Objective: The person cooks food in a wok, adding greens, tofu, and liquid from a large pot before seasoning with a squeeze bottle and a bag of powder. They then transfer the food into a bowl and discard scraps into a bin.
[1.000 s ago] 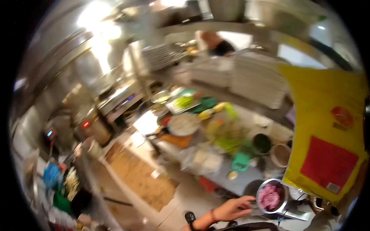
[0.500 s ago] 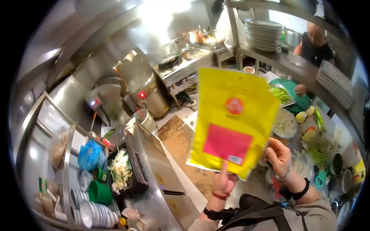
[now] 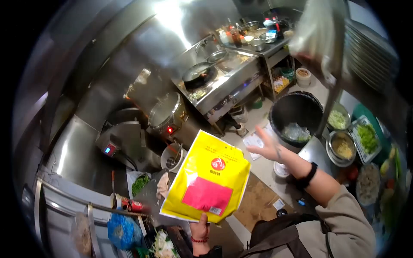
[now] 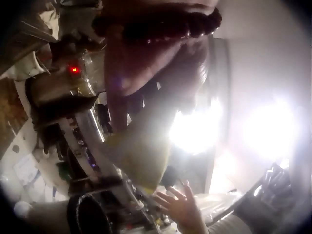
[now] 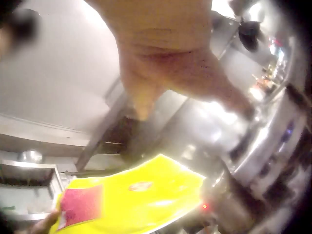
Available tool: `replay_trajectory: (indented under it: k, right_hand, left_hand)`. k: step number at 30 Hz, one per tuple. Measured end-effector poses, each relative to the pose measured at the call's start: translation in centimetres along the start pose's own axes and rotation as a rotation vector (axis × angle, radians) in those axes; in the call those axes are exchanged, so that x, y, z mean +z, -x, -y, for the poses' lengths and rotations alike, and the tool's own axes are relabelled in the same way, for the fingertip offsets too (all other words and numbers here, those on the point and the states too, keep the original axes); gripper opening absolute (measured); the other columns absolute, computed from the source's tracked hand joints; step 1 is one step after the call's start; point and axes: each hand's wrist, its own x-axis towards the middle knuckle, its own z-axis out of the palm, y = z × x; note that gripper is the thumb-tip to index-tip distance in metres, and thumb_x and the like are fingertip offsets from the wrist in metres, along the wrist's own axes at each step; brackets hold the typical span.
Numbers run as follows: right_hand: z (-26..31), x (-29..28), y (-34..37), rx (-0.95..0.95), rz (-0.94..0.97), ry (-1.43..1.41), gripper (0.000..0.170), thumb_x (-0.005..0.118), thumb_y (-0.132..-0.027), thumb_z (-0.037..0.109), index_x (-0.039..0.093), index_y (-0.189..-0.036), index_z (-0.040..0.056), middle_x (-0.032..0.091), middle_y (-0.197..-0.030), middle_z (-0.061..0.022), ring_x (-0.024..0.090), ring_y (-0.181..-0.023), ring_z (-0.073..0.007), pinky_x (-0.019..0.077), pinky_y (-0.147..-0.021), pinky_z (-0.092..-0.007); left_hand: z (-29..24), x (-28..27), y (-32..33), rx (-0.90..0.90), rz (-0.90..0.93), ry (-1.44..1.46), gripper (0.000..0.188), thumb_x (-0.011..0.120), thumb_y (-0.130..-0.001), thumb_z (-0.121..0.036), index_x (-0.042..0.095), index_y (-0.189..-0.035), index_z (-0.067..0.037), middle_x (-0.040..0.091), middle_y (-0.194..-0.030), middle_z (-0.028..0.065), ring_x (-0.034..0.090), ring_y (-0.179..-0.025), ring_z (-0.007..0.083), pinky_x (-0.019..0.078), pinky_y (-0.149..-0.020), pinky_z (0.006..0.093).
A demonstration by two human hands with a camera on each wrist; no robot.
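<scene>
Left hand (image 3: 199, 230): grasping yellow packet (image 3: 206, 165) by lower edge, thumb on front. Right hand (image 3: 271, 147): released, fingers extended, just beside packet's upper right corner.

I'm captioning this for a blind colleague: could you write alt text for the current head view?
A person's left hand grips a yellow packet with a pink label by its lower edge, while the right hand, fingers extended, is raised near the packet's upper corner. Beyond are a metal stove with a dark pan and a large black bin.
</scene>
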Motion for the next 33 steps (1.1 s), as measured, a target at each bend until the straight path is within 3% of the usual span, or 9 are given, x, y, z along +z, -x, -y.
replay_trajectory:
  k: [2,3,4,8,12,16,22,28,33]
  right_hand:
    - [0.6,1.4,-6.3,0.359,0.44,-0.319,0.106,0.074,-0.069,0.05,0.02,-0.14,-0.0064,0.049,-0.124,-0.0237,0.049,-0.115,-0.0271,0.0375,-0.096,-0.0329]
    - [0.2,2.8,-9.2,0.335,0.54,-0.343,0.101,0.075,-0.069,0.048,0.025,-0.139,-0.0055,0.052,-0.121,-0.0218,0.05,-0.111,-0.0245,0.0397,-0.093,-0.0327]
    - [-0.6,4.4,-12.4,0.259,0.65,-0.45,0.073,0.075,-0.074,0.035,0.046,-0.127,-0.005,0.061,-0.107,-0.0154,0.056,-0.099,-0.0199,0.0435,-0.086,-0.0308]
    - [1.2,6.9,-24.0,0.212,0.518,-0.291,0.018,0.072,-0.077,0.011,0.069,-0.088,-0.0021,0.066,-0.074,-0.0014,0.056,-0.065,-0.0066,0.0456,-0.063,-0.0227]
    - [1.8,9.3,-38.0,0.031,0.33,-0.063,0.024,0.072,-0.077,0.019,0.068,-0.092,-0.0003,0.067,-0.075,-0.0045,0.059,-0.069,-0.0069,0.0478,-0.066,-0.0233]
    - [2.7,8.3,-49.3,-0.149,0.072,-0.063,0.043,0.063,-0.084,0.025,0.055,-0.118,0.0002,0.064,-0.107,-0.0117,0.061,-0.098,-0.0189,0.0473,-0.088,-0.0337]
    - [-12.2,5.2,-60.7,-0.053,-0.087,0.059,0.028,0.064,-0.08,0.02,0.063,-0.097,-0.0024,0.067,-0.085,-0.0133,0.064,-0.076,-0.0164,0.0504,-0.071,-0.0302]
    - [-24.9,6.4,-74.0,0.156,-0.06,0.152,0.028,0.063,-0.079,0.018,0.063,-0.099,-0.0018,0.066,-0.091,-0.0178,0.065,-0.087,-0.0272,0.0496,-0.077,-0.0339]
    - [-32.6,6.9,-82.7,-0.158,-0.123,0.326,0.038,0.064,-0.072,0.011,0.055,-0.109,0.0037,0.057,-0.104,-0.0183,0.052,-0.101,-0.0358,0.0422,-0.089,-0.042]
  left_hand:
    - [-0.5,-0.6,-3.6,0.051,0.017,-0.029,0.053,0.064,-0.085,-0.013,0.038,-0.131,-0.005,0.05,-0.122,0.0079,0.051,-0.11,0.024,0.0418,-0.094,0.0399]
    - [-0.3,-1.9,-6.1,0.067,0.029,-0.06,0.057,0.066,-0.083,-0.014,0.037,-0.131,-0.004,0.049,-0.124,0.0083,0.051,-0.111,0.0245,0.0408,-0.095,0.0397]
    - [-0.1,-2.8,-9.1,0.069,0.038,-0.09,0.057,0.066,-0.083,-0.013,0.037,-0.131,-0.003,0.05,-0.124,0.0083,0.05,-0.111,0.0242,0.0405,-0.096,0.0396]
    - [1.1,-6.6,-21.2,-0.023,-0.006,-0.238,0.053,0.063,-0.083,-0.003,0.038,-0.131,-0.001,0.05,-0.124,0.0087,0.048,-0.112,0.0213,0.038,-0.098,0.037]
    - [1.8,-8.1,-39.3,0.008,-0.01,-0.342,0.046,0.061,-0.085,-0.003,0.041,-0.127,0.002,0.05,-0.124,0.0096,0.05,-0.11,0.0195,0.0397,-0.096,0.0332]
    - [-5.8,-3.0,-55.0,0.102,-0.189,-0.192,0.041,0.06,-0.088,-0.008,0.044,-0.124,0.002,0.055,-0.117,0.0094,0.056,-0.099,0.0186,0.0491,-0.081,0.0316]
    - [-9.1,-2.1,-77.4,0.479,-0.244,-0.484,0.034,0.062,-0.087,-0.006,0.05,-0.116,0.007,0.057,-0.114,0.0101,0.055,-0.097,0.0159,0.0452,-0.085,0.0306]
    - [-7.1,1.5,-96.8,0.346,-0.217,-0.727,0.032,0.063,-0.086,-0.008,0.053,-0.113,0.007,0.06,-0.108,0.0099,0.056,-0.094,0.0152,0.0441,-0.085,0.0298]
    - [-4.7,2.8,-106.1,0.253,-0.16,-0.857,0.036,0.061,-0.087,-0.007,0.048,-0.117,0.008,0.056,-0.115,0.0115,0.054,-0.1,0.0161,0.043,-0.087,0.0306]
